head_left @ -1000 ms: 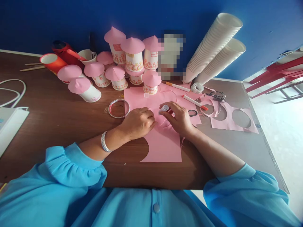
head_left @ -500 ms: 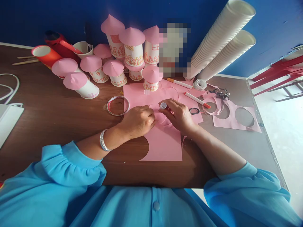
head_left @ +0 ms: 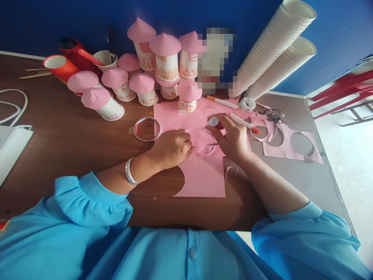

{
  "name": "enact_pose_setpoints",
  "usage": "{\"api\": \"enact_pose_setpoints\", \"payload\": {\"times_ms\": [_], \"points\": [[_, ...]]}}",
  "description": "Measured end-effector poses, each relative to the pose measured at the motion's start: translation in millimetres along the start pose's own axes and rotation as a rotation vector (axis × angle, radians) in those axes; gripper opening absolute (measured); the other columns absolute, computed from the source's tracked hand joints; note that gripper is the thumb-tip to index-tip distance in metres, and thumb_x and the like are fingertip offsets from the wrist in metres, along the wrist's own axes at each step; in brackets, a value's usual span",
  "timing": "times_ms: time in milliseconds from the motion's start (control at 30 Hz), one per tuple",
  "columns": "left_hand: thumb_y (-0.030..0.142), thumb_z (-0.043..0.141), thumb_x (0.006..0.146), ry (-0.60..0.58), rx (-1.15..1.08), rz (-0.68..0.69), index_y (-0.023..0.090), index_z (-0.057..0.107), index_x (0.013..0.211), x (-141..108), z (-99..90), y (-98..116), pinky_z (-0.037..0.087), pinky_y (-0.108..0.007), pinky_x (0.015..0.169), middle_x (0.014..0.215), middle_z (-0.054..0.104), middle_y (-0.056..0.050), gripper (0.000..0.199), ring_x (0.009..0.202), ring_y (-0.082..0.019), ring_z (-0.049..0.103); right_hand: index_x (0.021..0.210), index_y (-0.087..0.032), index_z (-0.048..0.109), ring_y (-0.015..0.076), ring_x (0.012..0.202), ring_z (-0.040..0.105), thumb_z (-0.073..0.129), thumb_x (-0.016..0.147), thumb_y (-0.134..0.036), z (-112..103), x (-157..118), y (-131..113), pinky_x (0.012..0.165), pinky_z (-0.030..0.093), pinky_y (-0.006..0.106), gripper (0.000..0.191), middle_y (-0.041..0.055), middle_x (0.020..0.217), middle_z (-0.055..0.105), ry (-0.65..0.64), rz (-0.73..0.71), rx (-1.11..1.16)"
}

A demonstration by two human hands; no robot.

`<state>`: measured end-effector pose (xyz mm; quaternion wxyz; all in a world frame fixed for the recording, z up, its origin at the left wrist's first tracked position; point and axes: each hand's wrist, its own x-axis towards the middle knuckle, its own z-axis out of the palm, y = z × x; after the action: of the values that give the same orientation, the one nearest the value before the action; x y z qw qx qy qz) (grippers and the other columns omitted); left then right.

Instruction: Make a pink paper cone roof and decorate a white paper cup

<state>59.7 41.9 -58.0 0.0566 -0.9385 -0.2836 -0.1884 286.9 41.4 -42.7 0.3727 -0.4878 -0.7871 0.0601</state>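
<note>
My left hand (head_left: 176, 147) is closed over the pink paper, its fingertips pinching the edge of a cut pink paper circle (head_left: 200, 140). In my right hand (head_left: 234, 136) is a small glue stick (head_left: 213, 121) with a white open end and some red on its body; the fingers hide most of it. The right hand is raised just right of the circle. A dark scissor tip (head_left: 213, 144) pokes out beneath it. Under both hands lies a large pink paper sheet (head_left: 204, 181). A small clear cap (head_left: 182, 112) rests on the sheet further back.
Several paper cups with pink cone roofs (head_left: 164, 50) stand along the back. A tape roll (head_left: 147, 129) lies left of the sheet. Two markers (head_left: 223, 102), pink offcuts (head_left: 291, 142) and tall white cup stacks (head_left: 274, 46) are on the right. A white bag (head_left: 13, 147) is far left.
My right hand has moved right and slightly up with the glue stick, away from the left hand. More of the paper circle now shows. The left hand stays almost in place.
</note>
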Motion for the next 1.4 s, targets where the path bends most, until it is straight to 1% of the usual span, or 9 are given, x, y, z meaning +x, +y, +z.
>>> {"api": "enact_pose_setpoints", "payload": {"times_ms": [100, 200, 300, 433, 667, 933, 1133, 1267, 1400], "points": [[0.022, 0.054, 0.101, -0.019, 0.0, 0.0, 0.013, 0.072, 0.073, 0.0, -0.5, 0.2, 0.045, -0.034, 0.058, 0.076, 0.072, -0.008, 0.035, 0.074, -0.022, 0.067, 0.102, -0.022, 0.07, 0.0182, 0.076, 0.067, 0.066, 0.096, -0.028, 0.4, 5.8, -6.5, 0.071, 0.055, 0.032, 0.009, 0.0054, 0.096, 0.076, 0.026, 0.068, 0.077], [0.023, 0.056, 0.1, -0.011, 0.0, -0.002, 0.012, 0.073, 0.075, 0.4, -1.1, 0.2, 0.045, -0.033, 0.059, 0.075, 0.072, -0.008, 0.032, 0.074, -0.021, 0.067, 0.1, -0.019, 0.071, 0.0161, 0.073, 0.066, 0.067, 0.095, -0.027, 12.5, 9.1, -8.4, 0.066, 0.053, 0.028, 0.01, 0.0054, 0.093, 0.075, -0.079, 0.049, 0.189], [0.021, 0.056, 0.1, 0.017, -0.002, 0.004, 0.013, 0.072, 0.072, 0.7, -1.0, 0.2, 0.044, -0.033, 0.059, 0.072, 0.071, -0.007, 0.032, 0.072, -0.02, 0.066, 0.1, -0.017, 0.071, 0.015, 0.072, 0.064, 0.065, 0.097, -0.029, 23.1, 8.7, -6.1, 0.067, 0.052, 0.027, 0.013, 0.0054, 0.09, 0.073, -0.179, 0.037, 0.204], [0.021, 0.055, 0.1, 0.033, -0.014, 0.01, 0.014, 0.071, 0.069, 0.1, 0.0, 0.0, 0.044, -0.033, 0.059, 0.069, 0.069, -0.006, 0.036, 0.071, -0.02, 0.065, 0.101, -0.018, 0.071, 0.0141, 0.071, 0.061, 0.064, 0.099, -0.031, 22.4, 6.2, -1.9, 0.067, 0.049, 0.027, 0.015, 0.0047, 0.088, 0.072, -0.213, 0.025, 0.159], [0.02, 0.054, 0.1, 0.016, -0.009, 0.004, 0.014, 0.074, 0.073, -0.8, 0.4, -0.3, 0.047, -0.032, 0.06, 0.075, 0.073, -0.007, 0.034, 0.073, -0.02, 0.066, 0.099, -0.018, 0.069, 0.0143, 0.069, 0.058, 0.062, 0.1, -0.031, 13.6, 4.1, 5.7, 0.066, 0.047, 0.026, 0.014, 0.0041, 0.084, 0.07, -0.178, -0.059, 0.072], [0.02, 0.054, 0.1, -0.003, -0.006, 0.0, 0.014, 0.076, 0.075, 0.0, -0.5, 0.0, 0.048, -0.033, 0.06, 0.075, 0.073, -0.007, 0.034, 0.075, -0.021, 0.069, 0.099, -0.017, 0.069, 0.0155, 0.07, 0.061, 0.063, 0.1, -0.028, 9.4, 2.7, 8.0, 0.065, 0.048, 0.027, 0.013, 0.0063, 0.087, 0.073, -0.162, -0.106, 0.024], [0.021, 0.053, 0.101, -0.026, -0.005, 0.013, 0.013, 0.074, 0.072, -0.2, -2.8, 0.5, 0.045, -0.033, 0.058, 0.076, 0.073, -0.008, 0.036, 0.074, -0.021, 0.067, 0.101, -0.019, 0.071, 0.0153, 0.071, 0.065, 0.066, 0.098, -0.028, 5.5, 4.1, -0.5, 0.068, 0.051, 0.028, 0.01, 0.0048, 0.09, 0.075, -0.041, -0.066, 0.047], [0.021, 0.054, 0.101, 0.02, 0.014, 0.018, 0.014, 0.074, 0.072, 0.1, -4.5, 1.0, 0.041, -0.031, 0.056, 0.073, 0.07, -0.008, 0.036, 0.072, -0.02, 0.065, 0.102, -0.017, 0.07, 0.014, 0.073, 0.065, 0.065, 0.099, -0.028, 15.8, 4.1, -8.8, 0.068, 0.051, 0.026, 0.012, 0.0047, 0.092, 0.075, -0.155, -0.066, 0.182], [0.021, 0.054, 0.1, 0.04, 0.018, 0.006, 0.013, 0.074, 0.073, 0.5, -5.5, 1.6, 0.038, -0.031, 0.054, 0.073, 0.068, -0.009, 0.034, 0.072, -0.019, 0.064, 0.104, -0.017, 0.07, 0.0141, 0.076, 0.064, 0.061, 0.101, -0.029, 23.4, 3.2, -10.1, 0.07, 0.049, 0.026, 0.015, 0.0057, 0.094, 0.074, -0.238, -0.057, 0.19]]}}
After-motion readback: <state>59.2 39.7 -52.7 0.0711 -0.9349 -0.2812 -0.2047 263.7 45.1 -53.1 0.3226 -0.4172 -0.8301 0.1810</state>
